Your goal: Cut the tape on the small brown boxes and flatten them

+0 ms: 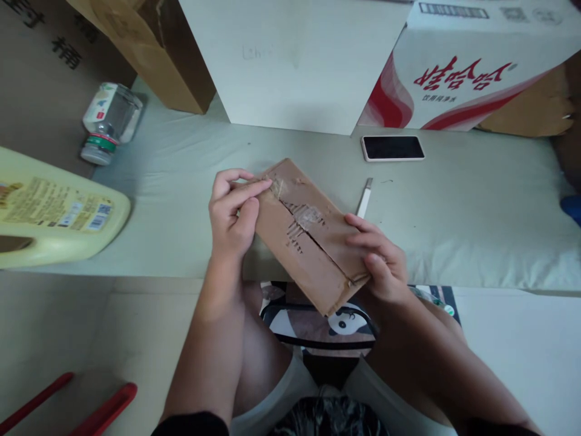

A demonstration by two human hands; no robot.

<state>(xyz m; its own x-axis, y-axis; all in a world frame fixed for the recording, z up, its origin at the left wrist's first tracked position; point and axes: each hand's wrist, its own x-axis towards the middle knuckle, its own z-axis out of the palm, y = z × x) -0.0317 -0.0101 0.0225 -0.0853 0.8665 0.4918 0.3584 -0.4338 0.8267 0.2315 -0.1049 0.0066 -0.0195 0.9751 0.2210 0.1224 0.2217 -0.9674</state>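
A small brown cardboard box [318, 242] is tilted between my two hands over the near edge of the covered surface. Its top seam runs lengthwise, with torn patches and scraps of clear tape near the middle and the far left end. My left hand [233, 209] grips the far left corner, the index finger lying on the tape there. Around the right end, my right hand [379, 257] is closed, fingers on the top face and side. Just beyond those fingers lies a white utility knife [365, 197], partly hidden by the hand.
A phone [393, 148] lies beyond the knife. White cartons [295, 66] and a brown box [181, 66] line the back. At left are a plastic bottle [111, 118] and a large yellow jug [59, 212]. Red handles [106, 409] show at lower left.
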